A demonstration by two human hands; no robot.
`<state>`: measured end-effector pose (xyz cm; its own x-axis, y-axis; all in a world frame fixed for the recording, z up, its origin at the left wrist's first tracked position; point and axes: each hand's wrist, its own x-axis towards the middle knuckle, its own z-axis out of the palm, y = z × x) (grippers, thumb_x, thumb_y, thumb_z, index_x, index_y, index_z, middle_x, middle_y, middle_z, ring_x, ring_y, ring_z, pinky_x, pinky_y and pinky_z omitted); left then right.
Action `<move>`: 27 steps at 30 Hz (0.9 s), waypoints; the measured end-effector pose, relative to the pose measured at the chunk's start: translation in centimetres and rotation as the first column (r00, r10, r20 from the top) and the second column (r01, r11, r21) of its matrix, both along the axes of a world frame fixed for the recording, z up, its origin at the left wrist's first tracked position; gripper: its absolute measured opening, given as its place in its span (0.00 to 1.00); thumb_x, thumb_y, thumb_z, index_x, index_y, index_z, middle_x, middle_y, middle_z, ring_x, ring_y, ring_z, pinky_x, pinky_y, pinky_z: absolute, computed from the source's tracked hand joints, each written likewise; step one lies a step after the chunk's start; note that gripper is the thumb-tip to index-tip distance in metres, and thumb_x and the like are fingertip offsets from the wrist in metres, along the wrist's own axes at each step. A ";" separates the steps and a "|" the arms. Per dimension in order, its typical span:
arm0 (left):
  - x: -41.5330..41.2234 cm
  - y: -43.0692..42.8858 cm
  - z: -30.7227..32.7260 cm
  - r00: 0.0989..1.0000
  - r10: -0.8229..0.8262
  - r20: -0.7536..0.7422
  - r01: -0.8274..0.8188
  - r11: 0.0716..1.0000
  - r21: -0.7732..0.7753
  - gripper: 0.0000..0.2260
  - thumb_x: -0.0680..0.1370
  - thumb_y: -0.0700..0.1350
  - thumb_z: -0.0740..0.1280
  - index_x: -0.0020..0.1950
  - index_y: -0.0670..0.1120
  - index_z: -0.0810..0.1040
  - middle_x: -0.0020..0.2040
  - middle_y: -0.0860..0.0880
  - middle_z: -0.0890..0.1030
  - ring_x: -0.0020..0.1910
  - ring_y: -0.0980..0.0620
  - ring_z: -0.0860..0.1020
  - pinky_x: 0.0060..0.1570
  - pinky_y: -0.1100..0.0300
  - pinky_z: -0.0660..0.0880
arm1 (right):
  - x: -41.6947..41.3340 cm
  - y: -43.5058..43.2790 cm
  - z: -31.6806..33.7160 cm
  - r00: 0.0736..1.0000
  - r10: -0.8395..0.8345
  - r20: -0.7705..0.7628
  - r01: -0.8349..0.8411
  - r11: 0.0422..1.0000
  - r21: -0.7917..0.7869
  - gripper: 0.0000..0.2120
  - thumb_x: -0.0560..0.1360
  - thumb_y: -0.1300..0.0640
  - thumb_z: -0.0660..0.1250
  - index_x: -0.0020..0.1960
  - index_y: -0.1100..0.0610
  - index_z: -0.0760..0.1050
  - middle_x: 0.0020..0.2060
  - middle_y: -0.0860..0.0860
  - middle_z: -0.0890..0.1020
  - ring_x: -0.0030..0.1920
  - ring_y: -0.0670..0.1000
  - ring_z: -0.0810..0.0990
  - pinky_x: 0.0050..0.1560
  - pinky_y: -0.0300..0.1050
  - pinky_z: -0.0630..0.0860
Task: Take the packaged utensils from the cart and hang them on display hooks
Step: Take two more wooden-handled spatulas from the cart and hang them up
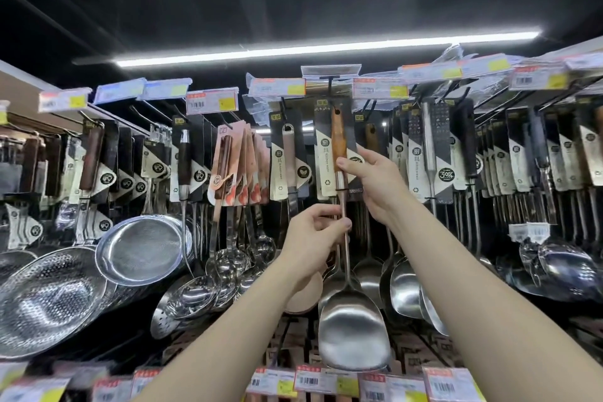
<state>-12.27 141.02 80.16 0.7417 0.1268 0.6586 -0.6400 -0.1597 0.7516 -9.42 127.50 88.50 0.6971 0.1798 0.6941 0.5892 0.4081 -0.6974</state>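
A packaged steel spatula point(354, 330) with a wooden handle and a black-and-cream card point(323, 153) hangs in front of me at the top display hook point(330, 83). My right hand point(372, 179) pinches the lower end of the wooden handle against the card. My left hand point(313, 235) grips the thin metal shaft just below the card. The card's top sits at the hook; whether it is threaded on I cannot tell. The cart is out of view.
Rows of carded ladles, spatulas and turners hang on hooks left and right. Steel strainers and colanders point(140, 248) crowd the lower left. Price tags point(212, 103) line the hook ends above, and more tags point(440, 385) run along the shelf edge below.
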 end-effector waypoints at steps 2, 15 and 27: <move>0.5 0.1 0.4 1.000 0.012 0.015 -0.012 1.000 -0.004 0.08 0.77 0.43 0.75 0.55 0.51 0.84 0.47 0.43 0.88 0.41 0.52 0.83 0.48 0.56 0.80 | 0.7 0.2 0.5 1.000 -0.027 -0.011 0.027 1.000 0.003 0.11 0.76 0.65 0.73 0.50 0.50 0.79 0.48 0.46 0.86 0.52 0.44 0.83 0.52 0.39 0.75; 4.0 0.7 0.4 0.986 0.063 -0.154 -0.051 0.995 0.081 0.18 0.81 0.49 0.69 0.71 0.47 0.77 0.54 0.46 0.84 0.51 0.52 0.79 0.51 0.59 0.76 | 4.3 2.6 0.1 0.894 -0.437 0.100 0.449 0.874 -0.189 0.34 0.77 0.52 0.73 0.79 0.56 0.65 0.76 0.55 0.71 0.76 0.57 0.68 0.73 0.52 0.67; 6.0 -0.1 0.7 0.960 0.200 -0.198 -0.178 0.976 0.127 0.24 0.78 0.48 0.72 0.73 0.45 0.75 0.62 0.50 0.82 0.62 0.51 0.80 0.63 0.56 0.75 | 5.9 2.2 0.0 0.878 -0.475 0.068 0.469 0.821 -0.325 0.36 0.77 0.48 0.72 0.80 0.51 0.62 0.70 0.58 0.75 0.70 0.60 0.74 0.70 0.60 0.74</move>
<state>-6.31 140.90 80.88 0.8332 0.2153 0.5094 -0.4215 -0.3492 0.8369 -3.51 129.69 88.48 0.7645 0.0368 0.6436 0.6398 -0.1656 -0.7505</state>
